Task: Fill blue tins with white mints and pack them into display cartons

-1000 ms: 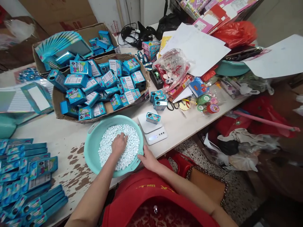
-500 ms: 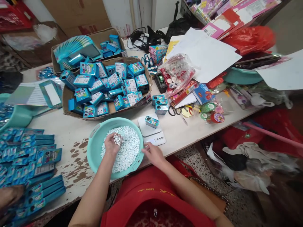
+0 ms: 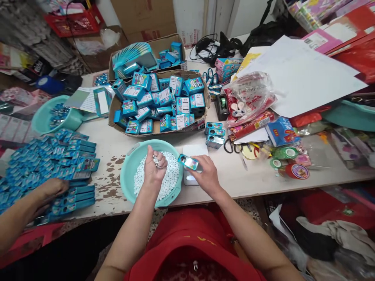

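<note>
My left hand (image 3: 155,166) is curled, palm up, around several small white candies (image 3: 158,159), above the turquoise basin (image 3: 126,181). Loose white candies (image 3: 172,171) cover the basin's bottom. Between the fingers and thumb of my right hand (image 3: 207,173) is a small blue box (image 3: 188,161), tilted, with a dark round hole in its top face. That box is just right of the basin rim, over the white scale (image 3: 195,150), which my right hand partly hides. Three similar blue boxes (image 3: 215,134) stand together behind the scale.
A cardboard carton (image 3: 129,134) full of blue boxes stands behind the basin, with another carton (image 3: 175,39) beyond. At left, a co-worker's hand (image 3: 52,191) rests by rows of blue boxes (image 3: 43,164). Scissors (image 3: 228,146), tape rolls and papers lie right.
My right hand has taken the blue box off the scale and lifted it toward the basin rim. My left hand has risen from the candies, its fingers curled more tightly. The view has swung left.
</note>
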The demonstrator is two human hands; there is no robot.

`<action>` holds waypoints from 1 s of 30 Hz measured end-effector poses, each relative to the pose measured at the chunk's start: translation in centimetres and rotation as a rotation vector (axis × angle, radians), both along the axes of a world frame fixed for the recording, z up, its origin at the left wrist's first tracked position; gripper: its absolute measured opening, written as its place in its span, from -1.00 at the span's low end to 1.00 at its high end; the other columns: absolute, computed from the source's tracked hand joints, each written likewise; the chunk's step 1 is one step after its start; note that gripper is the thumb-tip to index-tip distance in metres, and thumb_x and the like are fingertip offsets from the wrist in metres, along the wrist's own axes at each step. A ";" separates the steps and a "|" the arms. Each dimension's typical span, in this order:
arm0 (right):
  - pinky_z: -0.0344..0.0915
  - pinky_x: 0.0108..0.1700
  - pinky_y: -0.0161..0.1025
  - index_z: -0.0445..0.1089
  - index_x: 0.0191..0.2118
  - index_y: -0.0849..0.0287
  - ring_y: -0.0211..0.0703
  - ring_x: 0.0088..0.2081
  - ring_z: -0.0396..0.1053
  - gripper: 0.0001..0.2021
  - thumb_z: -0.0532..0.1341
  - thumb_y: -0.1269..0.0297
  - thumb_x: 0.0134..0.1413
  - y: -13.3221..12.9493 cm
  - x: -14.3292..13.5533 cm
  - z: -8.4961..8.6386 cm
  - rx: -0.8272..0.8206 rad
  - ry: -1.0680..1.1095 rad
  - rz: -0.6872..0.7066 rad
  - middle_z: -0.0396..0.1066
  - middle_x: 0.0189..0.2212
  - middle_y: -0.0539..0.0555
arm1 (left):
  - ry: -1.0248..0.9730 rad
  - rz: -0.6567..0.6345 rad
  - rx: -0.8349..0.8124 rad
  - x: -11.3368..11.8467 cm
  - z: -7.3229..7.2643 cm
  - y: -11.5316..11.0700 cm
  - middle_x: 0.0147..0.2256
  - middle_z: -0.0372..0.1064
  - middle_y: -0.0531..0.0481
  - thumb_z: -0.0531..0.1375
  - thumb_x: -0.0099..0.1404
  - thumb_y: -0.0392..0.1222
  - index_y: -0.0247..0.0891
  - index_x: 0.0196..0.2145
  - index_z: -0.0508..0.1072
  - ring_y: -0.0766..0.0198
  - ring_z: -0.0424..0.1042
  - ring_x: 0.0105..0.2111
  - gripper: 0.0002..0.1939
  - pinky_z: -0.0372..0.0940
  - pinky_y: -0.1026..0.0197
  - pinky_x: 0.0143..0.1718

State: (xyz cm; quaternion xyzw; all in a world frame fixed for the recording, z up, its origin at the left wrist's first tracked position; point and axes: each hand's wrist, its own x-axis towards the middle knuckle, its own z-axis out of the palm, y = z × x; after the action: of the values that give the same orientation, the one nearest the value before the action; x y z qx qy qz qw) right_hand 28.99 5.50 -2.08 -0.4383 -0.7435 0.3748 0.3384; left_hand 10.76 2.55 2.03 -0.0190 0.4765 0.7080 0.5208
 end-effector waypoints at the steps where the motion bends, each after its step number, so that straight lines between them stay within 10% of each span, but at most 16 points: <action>1: 0.24 -0.10 -0.07 0.41 -0.09 0.03 0.03 -0.15 0.32 -0.72 0.27 0.24 0.01 -0.7 -0.1 1.0 -0.008 -0.008 0.039 0.42 -0.22 0.10 | 0.078 0.009 0.034 1.0 1.0 0.3 -0.72 0.00 0.22 0.16 0.22 0.11 -0.23 -0.62 0.12 0.53 -0.03 -0.79 -0.54 -0.11 0.40 -0.79; 8: 0.25 -0.11 -0.09 0.42 -0.09 0.02 0.03 -0.17 0.31 -0.70 0.27 0.33 -0.01 -2.2 -1.2 2.6 -0.078 -0.014 0.092 0.41 -0.24 0.09 | 0.472 0.142 0.097 5.2 1.8 1.2 -0.70 0.06 0.18 0.23 0.15 0.10 -0.24 -0.65 0.12 0.44 0.22 -0.67 -0.53 0.19 0.33 -0.59; 13: 0.26 -0.11 -0.09 0.42 -0.10 0.02 0.03 -0.15 0.32 -0.68 0.29 0.33 -0.04 -2.2 -1.3 2.4 -0.100 -0.012 0.035 0.42 -0.23 0.09 | 0.401 0.124 0.100 4.8 1.3 1.8 -0.70 -0.04 0.21 0.26 0.11 0.10 -0.24 -0.65 0.10 0.52 0.04 -0.73 -0.50 -0.07 0.38 -0.72; 18: 0.29 -0.10 -0.14 0.42 -0.12 0.07 -0.04 -0.14 0.37 -0.70 0.30 0.33 -0.05 -1.8 -0.3 2.1 -0.154 0.108 -0.046 0.43 -0.22 0.07 | 0.389 -0.061 0.055 1.8 0.6 1.9 -0.70 -0.09 0.23 0.20 0.13 0.19 -0.22 -0.62 0.07 0.52 -0.10 -0.75 -0.49 -0.18 0.37 -0.74; 22: 0.30 -0.10 -0.16 0.40 -0.15 0.09 -0.07 -0.16 0.39 -0.69 0.31 0.26 -0.09 -0.5 1.1 -0.4 -0.217 0.170 -0.218 0.43 -0.21 0.06 | 0.877 -0.335 -0.246 -2.3 -3.2 -0.6 -0.65 0.20 0.09 0.15 0.16 0.13 -0.22 -0.62 0.23 0.36 0.22 -0.62 -0.59 0.12 0.31 -0.59; 26: 0.30 -0.07 -0.12 0.41 -0.18 0.13 -0.05 -0.16 0.40 -0.68 0.31 0.19 -0.13 1.5 1.3 -4.3 -0.278 0.189 -0.271 0.43 -0.22 0.08 | 1.360 -0.732 -0.418 -4.5 -6.7 -3.7 -0.19 0.46 -0.06 0.18 0.09 -0.01 -0.17 -0.34 0.48 0.05 0.37 -0.09 -0.77 0.22 0.06 -0.03; 30: 0.26 0.02 -0.06 0.37 -0.08 0.12 -0.02 -0.04 0.35 -0.54 0.34 0.10 -0.16 2.2 1.6 -5.9 -0.309 0.194 -0.266 0.39 -0.10 0.11 | 1.397 -0.735 -0.428 -4.0 -6.8 -4.2 -0.12 0.44 -0.08 0.08 0.18 0.02 -0.18 -0.24 0.47 0.06 0.34 -0.03 -0.69 0.18 0.04 0.04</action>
State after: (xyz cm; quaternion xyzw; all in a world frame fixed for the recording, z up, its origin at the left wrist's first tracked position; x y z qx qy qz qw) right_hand 30.57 7.75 -7.95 -0.5413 -0.5768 0.4767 0.3836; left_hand 6.81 -1.68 -4.75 0.4853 0.7917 0.2342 0.2878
